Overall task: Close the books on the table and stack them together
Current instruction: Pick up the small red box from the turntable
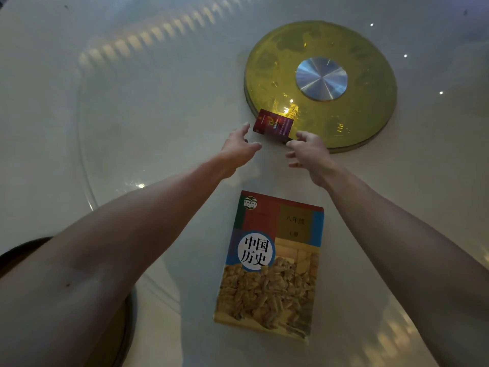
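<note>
A closed textbook (270, 263) with a colourful cover and a white circle of characters lies flat on the white table, near me. Farther out lies a small red book (273, 125), closed, at the edge of a yellow disc. My left hand (239, 148) reaches toward its left side, fingers spread, just short of touching. Just right of the red book's near corner is my right hand (308, 152), fingers curled and apart, with its fingertips close to or touching the book. Neither hand grips anything.
A round yellow-green disc (344, 120) with a shiny metal hub (321, 78) sits in the middle of the white glass table (158, 115). A dark round stool seat (16, 252) shows at the lower left, below the table edge.
</note>
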The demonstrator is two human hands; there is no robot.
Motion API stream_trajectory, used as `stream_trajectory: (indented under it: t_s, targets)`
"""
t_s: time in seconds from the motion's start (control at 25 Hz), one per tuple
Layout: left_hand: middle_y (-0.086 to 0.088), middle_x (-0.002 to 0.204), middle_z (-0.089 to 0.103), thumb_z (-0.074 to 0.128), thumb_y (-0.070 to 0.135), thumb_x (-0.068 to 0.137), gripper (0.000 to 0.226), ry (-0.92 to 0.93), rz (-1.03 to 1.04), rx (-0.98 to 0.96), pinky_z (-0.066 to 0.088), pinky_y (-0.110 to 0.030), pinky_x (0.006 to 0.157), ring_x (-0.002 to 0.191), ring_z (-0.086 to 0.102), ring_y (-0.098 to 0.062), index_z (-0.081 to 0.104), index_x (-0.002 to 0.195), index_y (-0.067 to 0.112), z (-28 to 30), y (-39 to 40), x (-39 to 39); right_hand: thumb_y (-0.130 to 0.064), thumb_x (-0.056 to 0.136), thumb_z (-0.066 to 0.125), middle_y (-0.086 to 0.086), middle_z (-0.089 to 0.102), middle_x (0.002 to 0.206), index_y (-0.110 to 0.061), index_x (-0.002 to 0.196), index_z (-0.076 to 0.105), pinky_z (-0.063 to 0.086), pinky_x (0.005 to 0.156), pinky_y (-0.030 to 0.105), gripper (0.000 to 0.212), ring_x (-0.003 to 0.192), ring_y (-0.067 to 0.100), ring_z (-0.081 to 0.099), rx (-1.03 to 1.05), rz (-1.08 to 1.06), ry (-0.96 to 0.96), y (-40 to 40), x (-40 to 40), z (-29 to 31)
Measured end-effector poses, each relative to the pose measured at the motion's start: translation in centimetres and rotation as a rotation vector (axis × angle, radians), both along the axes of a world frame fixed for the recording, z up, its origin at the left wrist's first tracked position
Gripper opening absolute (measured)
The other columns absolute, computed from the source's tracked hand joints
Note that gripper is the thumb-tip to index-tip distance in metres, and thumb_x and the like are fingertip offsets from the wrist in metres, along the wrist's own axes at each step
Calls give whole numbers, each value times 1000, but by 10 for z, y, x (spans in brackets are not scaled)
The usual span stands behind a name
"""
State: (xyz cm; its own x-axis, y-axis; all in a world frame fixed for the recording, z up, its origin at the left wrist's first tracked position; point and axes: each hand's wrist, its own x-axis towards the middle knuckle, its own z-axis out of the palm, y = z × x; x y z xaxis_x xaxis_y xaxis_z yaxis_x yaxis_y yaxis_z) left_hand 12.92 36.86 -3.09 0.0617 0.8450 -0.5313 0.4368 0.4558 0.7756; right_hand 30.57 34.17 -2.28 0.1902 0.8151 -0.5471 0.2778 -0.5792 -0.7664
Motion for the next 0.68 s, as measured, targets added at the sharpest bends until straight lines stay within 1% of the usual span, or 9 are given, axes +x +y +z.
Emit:
stream_trajectory:
  t_s: [0.12, 0.2, 0.28, 0.32, 0.4, 0.44, 0.48, 0.56, 0.68]
  targets:
    - [-2, 159, 35, 63, 14, 95, 67, 35, -12, 32, 46, -23, 92, 130, 51, -19, 34, 156, 20, -4, 4, 3, -12, 99, 52, 5, 64, 117, -20, 151, 47, 59, 84, 43, 53, 93, 20, 62, 17, 85, 9, 0, -7, -4]
    - [-2, 156, 41, 61, 13, 95, 62, 35, -23, 48, 47, -16, 82, 119, 54, -16, 40, 153, 22, -3, 7, 4, -12, 99, 51, -2, 62, 107, -24, 148, 51, 57, 81, 41, 50, 91, 19, 62, 32, 80, 43, -1, -14, -4]
    - [-4, 147, 51, 62, 16, 94, 52, 9, 21, 41, 48, -21, 83, 117, 56, -18, 50, 145, 21, -1, 6, 2, -16, 100, 53, 0, 63, 112, -22, 144, 54, 56, 78, 37, 44, 92, 19, 63, 45, 34, 55, -3, -21, -2]
    - [-5, 137, 59, 64, 20, 93, 43, -3, 75, 34, 49, -25, 82, 112, 59, -20, 56, 136, 19, 0, 5, -1, -19, 101, 54, 3, 64, 115, -19, 141, 55, 57, 78, 38, 40, 92, 20, 64, 52, 5, 46, -5, -23, -1]
    - [-6, 107, 68, 68, 33, 91, 24, -23, 191, 25, 52, -30, 72, 93, 63, -21, 64, 108, 16, 0, -2, -10, -24, 102, 56, 7, 66, 115, -13, 136, 56, 60, 81, 42, 36, 90, 20, 67, 63, -47, 22, -12, -27, 1]
    - [-6, 98, 69, 69, 38, 90, 23, -41, 227, 20, 55, -32, 71, 89, 64, -22, 63, 97, 17, 2, -8, -17, -25, 102, 56, 10, 68, 113, -10, 133, 57, 61, 83, 43, 34, 87, 20, 69, 65, -62, 16, -16, -30, 3]
    - [-8, 95, 70, 70, 40, 89, 25, -48, 248, 14, 57, -35, 74, 88, 66, -23, 62, 89, 17, 3, -15, -23, -25, 102, 57, 13, 70, 111, -9, 129, 57, 61, 84, 44, 31, 86, 21, 70, 64, -69, 18, -22, -35, 6]
    - [-9, 93, 71, 73, 36, 88, 22, -53, 280, 12, 59, -37, 78, 90, 69, -23, 61, 83, 18, 8, -32, -37, -24, 102, 58, 20, 73, 110, -7, 121, 58, 61, 86, 47, 25, 89, 28, 74, 57, -76, 26, -31, -48, 12]
    - [-7, 88, 71, 78, 21, 85, 15, -128, 340, -12, 61, -39, 83, 91, 71, -25, 64, 83, 16, 16, -68, -68, -25, 100, 60, 23, 74, 108, -4, 114, 55, 62, 88, 52, 25, 96, 36, 76, 35, -79, 66, -50, -80, 26]
